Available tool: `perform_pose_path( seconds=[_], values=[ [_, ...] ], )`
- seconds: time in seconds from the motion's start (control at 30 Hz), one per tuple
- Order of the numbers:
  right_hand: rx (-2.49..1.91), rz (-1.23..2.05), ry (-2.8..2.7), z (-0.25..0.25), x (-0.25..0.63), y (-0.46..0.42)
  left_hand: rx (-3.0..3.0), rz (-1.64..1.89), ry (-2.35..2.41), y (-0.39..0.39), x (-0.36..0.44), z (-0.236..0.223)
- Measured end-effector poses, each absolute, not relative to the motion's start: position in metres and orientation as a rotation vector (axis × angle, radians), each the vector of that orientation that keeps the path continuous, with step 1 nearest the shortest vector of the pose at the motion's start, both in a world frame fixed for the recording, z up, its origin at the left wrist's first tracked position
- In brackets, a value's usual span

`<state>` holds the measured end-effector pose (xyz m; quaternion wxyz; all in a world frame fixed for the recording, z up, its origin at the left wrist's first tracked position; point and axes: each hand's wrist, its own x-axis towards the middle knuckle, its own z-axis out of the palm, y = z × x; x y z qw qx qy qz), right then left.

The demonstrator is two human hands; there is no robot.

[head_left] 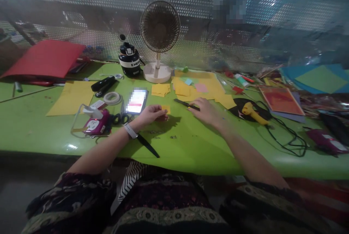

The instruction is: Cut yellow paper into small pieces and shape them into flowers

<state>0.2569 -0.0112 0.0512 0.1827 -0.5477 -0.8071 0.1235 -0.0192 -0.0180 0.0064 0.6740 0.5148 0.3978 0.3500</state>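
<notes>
Near the middle of the green table, my left hand (151,115) is closed, with thumb and fingers pinching a small piece of yellow paper (166,109). To its right my right hand (207,111) rests low over the table, its fingers on the handle of a dark craft knife (183,102). The knife's tip points left and away from me. Behind the hands lie a stack of cut yellow paper pieces (160,89) and more yellow pieces (182,90). A lit phone (137,100) and dark-handled scissors (117,118) are beside my left hand.
A white fan (157,75) and a black bottle (129,61) stand at the back. Leftward are a stapler (103,85), tape roll (112,98) and purple power socket (96,123). A yellow glue gun (255,113) with its cord lies right. A dark strip (148,146) lies nearest me.
</notes>
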Motion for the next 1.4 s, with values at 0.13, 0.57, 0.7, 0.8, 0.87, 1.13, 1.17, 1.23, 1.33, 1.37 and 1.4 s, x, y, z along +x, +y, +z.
perform_pose_path(
  seconds=[0.13, 0.57, 0.7, 0.8, 0.87, 1.13, 1.17, 1.23, 1.33, 1.37, 1.4],
  values=[
    [-1.361, 0.902, -2.182, 0.054, 0.21, -0.021, 1.24, 0.765, 0.864, -0.023, -0.014, 0.007],
    [-1.297, 1.036, -2.064, 0.036, 0.188, 0.004, 1.223, 0.738, 1.024, -0.02, -0.017, 0.003],
    [-1.313, 1.03, -2.095, 0.034, 0.188, 0.009, 1.214, 0.67, 1.109, -0.021, -0.018, 0.009],
    [-1.314, 1.043, -2.109, 0.035, 0.186, 0.01, 1.195, 0.652, 1.128, -0.021, -0.019, 0.011],
    [-1.301, 1.078, -2.086, 0.037, 0.184, 0.01, 1.182, 0.672, 1.123, -0.02, -0.019, 0.011],
    [-1.208, 1.348, -1.802, 0.045, 0.186, 0.019, 1.251, 0.825, 0.826, -0.032, -0.017, 0.028],
    [-1.219, 1.341, -1.747, 0.046, 0.184, 0.023, 1.252, 0.796, 0.713, -0.036, -0.017, 0.034],
    [-1.221, 1.295, -1.729, 0.047, 0.172, 0.03, 1.252, 0.718, 0.545, -0.044, -0.016, 0.047],
    [-1.073, 1.216, -1.962, 0.047, 0.13, 0.026, 1.23, 0.561, 0.402, -0.054, -0.017, 0.064],
    [-0.998, 1.174, -2.099, 0.047, 0.112, 0.021, 1.223, 0.499, 0.366, -0.057, -0.017, 0.069],
    [-0.934, 1.107, -2.227, 0.046, 0.094, 0.015, 1.202, 0.475, 0.349, -0.061, -0.018, 0.073]
  ],
)
